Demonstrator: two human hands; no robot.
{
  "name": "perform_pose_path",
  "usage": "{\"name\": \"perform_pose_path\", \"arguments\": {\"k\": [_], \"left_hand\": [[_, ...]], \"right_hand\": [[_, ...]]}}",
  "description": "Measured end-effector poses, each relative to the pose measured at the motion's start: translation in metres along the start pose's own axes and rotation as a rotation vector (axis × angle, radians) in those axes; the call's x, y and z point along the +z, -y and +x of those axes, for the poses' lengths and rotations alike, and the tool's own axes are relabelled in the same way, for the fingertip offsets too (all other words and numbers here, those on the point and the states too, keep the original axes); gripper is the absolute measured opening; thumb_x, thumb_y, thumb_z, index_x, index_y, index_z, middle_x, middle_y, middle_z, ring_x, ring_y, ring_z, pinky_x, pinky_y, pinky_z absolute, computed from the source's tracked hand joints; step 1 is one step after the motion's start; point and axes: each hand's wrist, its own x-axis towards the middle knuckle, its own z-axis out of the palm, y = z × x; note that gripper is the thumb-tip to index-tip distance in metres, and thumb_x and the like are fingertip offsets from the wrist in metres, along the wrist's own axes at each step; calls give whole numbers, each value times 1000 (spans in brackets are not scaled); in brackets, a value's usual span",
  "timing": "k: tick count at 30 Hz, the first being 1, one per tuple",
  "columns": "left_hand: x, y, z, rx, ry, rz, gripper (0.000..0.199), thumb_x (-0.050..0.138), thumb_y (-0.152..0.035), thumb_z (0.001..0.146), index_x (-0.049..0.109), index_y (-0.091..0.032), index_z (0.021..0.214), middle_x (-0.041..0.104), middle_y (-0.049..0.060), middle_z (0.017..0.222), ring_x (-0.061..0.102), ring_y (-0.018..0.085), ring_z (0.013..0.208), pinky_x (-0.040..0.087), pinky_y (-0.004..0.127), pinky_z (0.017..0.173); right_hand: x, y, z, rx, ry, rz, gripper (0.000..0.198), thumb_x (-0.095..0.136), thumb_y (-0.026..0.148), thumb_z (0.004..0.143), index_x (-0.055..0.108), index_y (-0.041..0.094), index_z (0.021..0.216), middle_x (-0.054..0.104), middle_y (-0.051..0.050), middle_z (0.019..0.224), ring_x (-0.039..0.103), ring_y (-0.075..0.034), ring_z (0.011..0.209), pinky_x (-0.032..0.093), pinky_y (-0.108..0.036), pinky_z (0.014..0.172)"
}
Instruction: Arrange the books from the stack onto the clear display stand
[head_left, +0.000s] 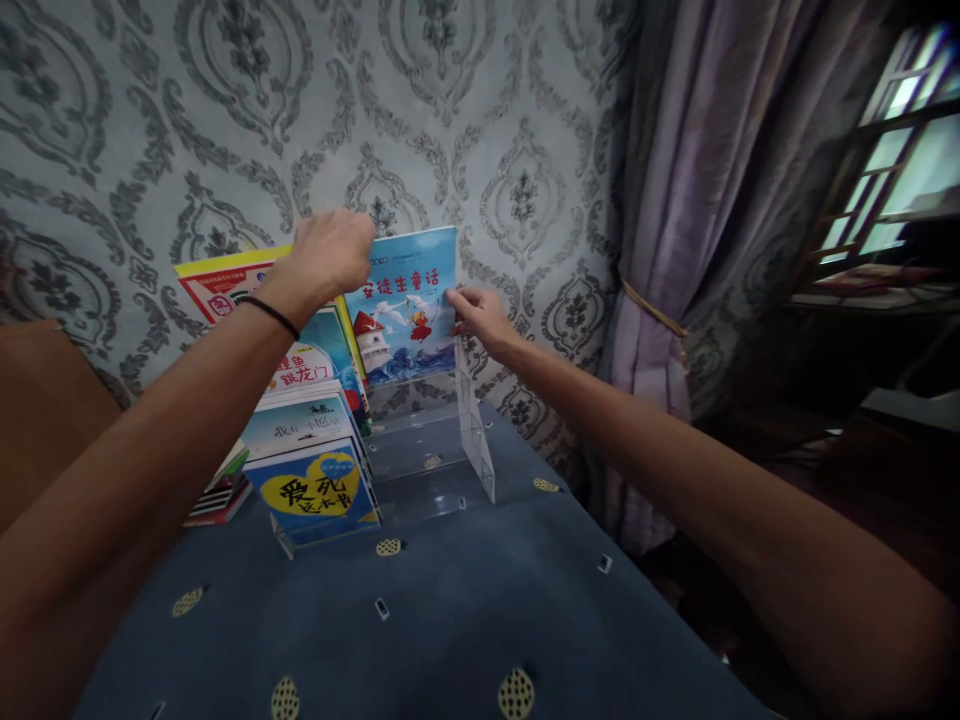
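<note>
A light-blue picture book [409, 300] with red Chinese lettering stands upright at the back right of a clear tiered book rack [474, 440]. My right hand [480, 318] pinches its right edge between thumb and fingers. At the book's upper left corner is my left hand [336, 250], fingers curled over the top edge; their tips are hidden behind the hand. Left of it, a red and yellow book [217, 285] fills the back tier. Lower tiers hold a carp picture book [307, 368], a pale book [304, 428] and a blue book with a yellow heart [319, 492].
The rack rests on a blue patterned tablecloth [435, 620]. Several stacked books [221, 500] lie left of it, near a brown cardboard box [52, 410]. Patterned wallpaper [525, 190] rises behind; a tied purple curtain [660, 280] hangs at the right.
</note>
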Motion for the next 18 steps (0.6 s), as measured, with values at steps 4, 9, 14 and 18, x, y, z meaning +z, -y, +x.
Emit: {"name": "perform_pose_path", "arguments": {"k": [4,9,14,18], "left_hand": [[-2,-6,0,15,-11,108,40,57,-24,82,69,-23,120,72,14,116,63,35,116,50,46,96],[-7,-10,-5,41,9,186,40,52,-14,83,69,-16,119,72,20,118,65,35,114,51,45,95],[-7,-10,-5,34,12,125,38,52,-11,84,72,-16,116,72,21,119,66,36,113,50,46,95],[-5,-7,-1,75,59,135,42,49,-9,84,68,-13,121,70,20,119,64,36,116,48,46,97]], "right_hand": [[-2,1,0,-25,21,-39,38,73,54,84,61,22,67,49,4,62,50,-12,59,56,-25,52],[0,-3,5,-34,-8,-107,38,70,50,88,59,22,65,53,3,62,52,-13,55,54,-26,49],[0,-7,7,-38,-15,-134,43,69,57,87,58,21,65,51,4,61,52,-12,53,52,-25,48],[-2,-9,6,-31,-6,-153,48,69,66,82,60,20,69,53,2,64,54,-13,57,54,-24,51]]}}
